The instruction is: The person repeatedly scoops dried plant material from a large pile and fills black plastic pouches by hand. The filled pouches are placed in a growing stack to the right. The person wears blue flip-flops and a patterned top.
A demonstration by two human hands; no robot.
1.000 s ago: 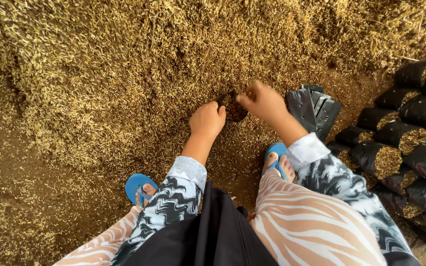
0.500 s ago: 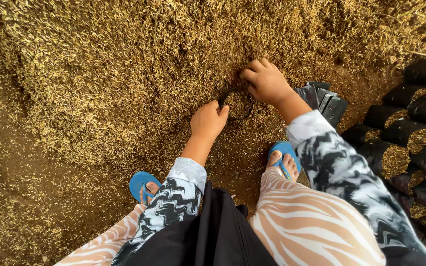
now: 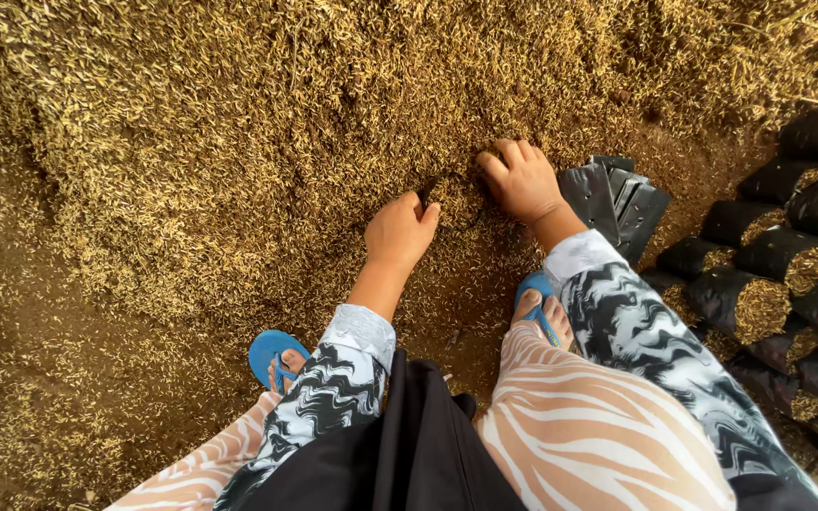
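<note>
I squat at a large heap of golden rice husk (image 3: pixel 239 142). A small black bag (image 3: pixel 449 201) lies half buried in it between my hands, with only its dark mouth showing. My left hand (image 3: pixel 400 232) pinches the near left rim of that mouth. My right hand (image 3: pixel 520 180) sits just right of it, fingers curled down into the husk and cupped around a scoop. The bag's body is hidden under husk.
A flat stack of empty black bags (image 3: pixel 617 199) lies just right of my right hand. Several husk-filled black bags (image 3: pixel 769 274) lie in rows at the right edge. My feet in blue sandals (image 3: pixel 272 355) rest on husk-strewn ground.
My right hand reached a little farther up into the heap, then came back toward the bag's mouth. My left hand stayed at the rim.
</note>
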